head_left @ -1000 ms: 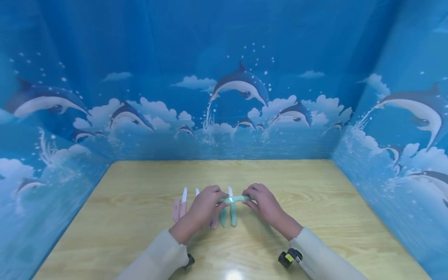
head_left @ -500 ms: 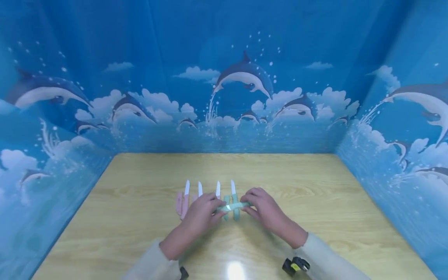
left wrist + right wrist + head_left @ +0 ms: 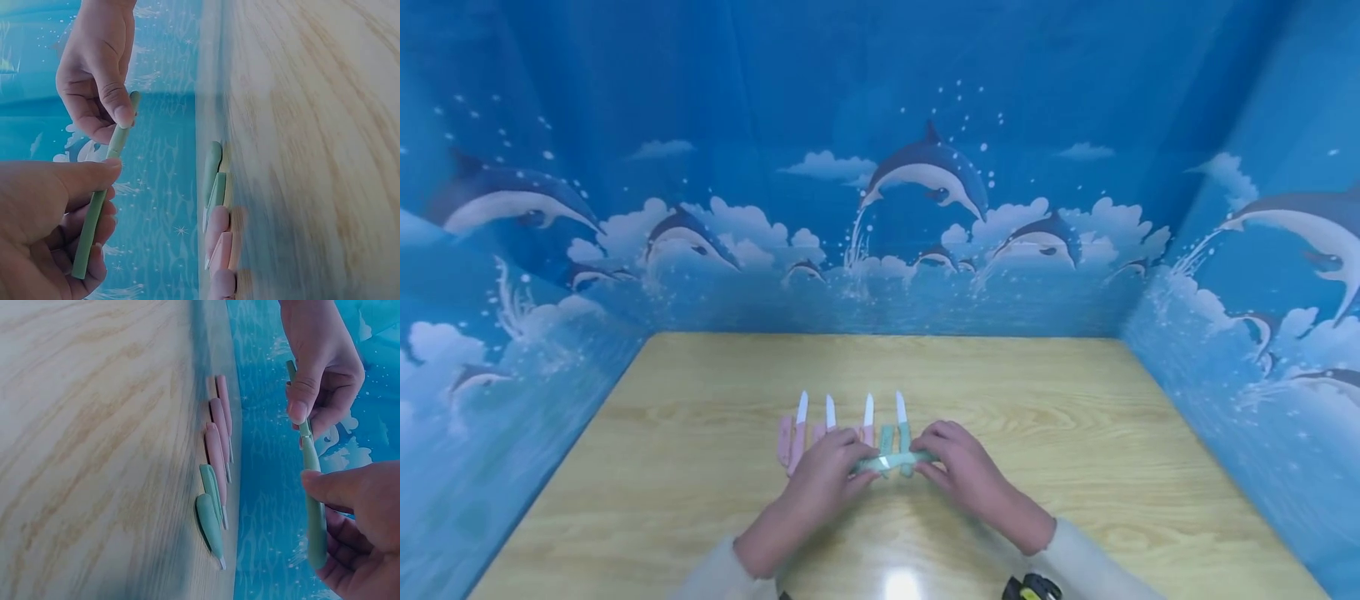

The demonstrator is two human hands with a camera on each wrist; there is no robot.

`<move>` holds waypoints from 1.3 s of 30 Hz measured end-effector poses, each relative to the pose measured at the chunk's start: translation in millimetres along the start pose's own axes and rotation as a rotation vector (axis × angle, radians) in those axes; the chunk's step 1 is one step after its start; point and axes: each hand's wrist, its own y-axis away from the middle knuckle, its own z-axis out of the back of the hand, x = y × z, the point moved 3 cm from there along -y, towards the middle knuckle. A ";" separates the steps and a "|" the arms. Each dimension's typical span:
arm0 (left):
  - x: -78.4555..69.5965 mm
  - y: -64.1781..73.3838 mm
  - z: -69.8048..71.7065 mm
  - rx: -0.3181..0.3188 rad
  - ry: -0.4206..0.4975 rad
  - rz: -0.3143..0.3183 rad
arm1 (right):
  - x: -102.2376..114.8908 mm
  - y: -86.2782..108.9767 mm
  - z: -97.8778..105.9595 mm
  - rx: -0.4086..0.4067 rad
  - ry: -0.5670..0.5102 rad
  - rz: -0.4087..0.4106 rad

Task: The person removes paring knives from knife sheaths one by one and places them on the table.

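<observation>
Between my hands, a green-handled knife (image 3: 316, 531) lies crosswise in line with its green sheath (image 3: 92, 225). My left hand (image 3: 827, 467) pinches the sheath between thumb and fingers. My right hand (image 3: 958, 467) grips the knife's handle from the other end. In the head view a thin white sliver shows where handle and sheath meet; the rest of the blade is hidden. Both hands hold it above the table, overlapping the lower ends of a second green knife (image 3: 903, 427) and a green sheath (image 3: 886, 437).
Left of the green pair, a row on the wooden table (image 3: 1037, 400) has several pink-handled knives, such as this pink knife (image 3: 798, 432), blades pointing away, and a pink sheath (image 3: 785, 438). A blue dolphin-print curtain (image 3: 737, 300) borders the table's back and sides.
Both hands have come nearer the body with the green knife and sheath, uncovering more of the pink knives' blades. The grips look the same. The head view has shifted slightly.
</observation>
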 end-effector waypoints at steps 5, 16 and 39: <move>0.9 -0.1 -0.3 -0.006 -0.001 0.019 | 0.1 0.7 -2.6 0.037 0.014 -0.008; 3.0 3.0 -5.7 0.002 0.037 -0.016 | -0.2 2.2 -2.9 0.044 0.068 -0.055; 7.8 3.4 -12.9 0.101 0.038 -0.022 | -4.5 3.9 -0.8 -0.006 0.090 0.002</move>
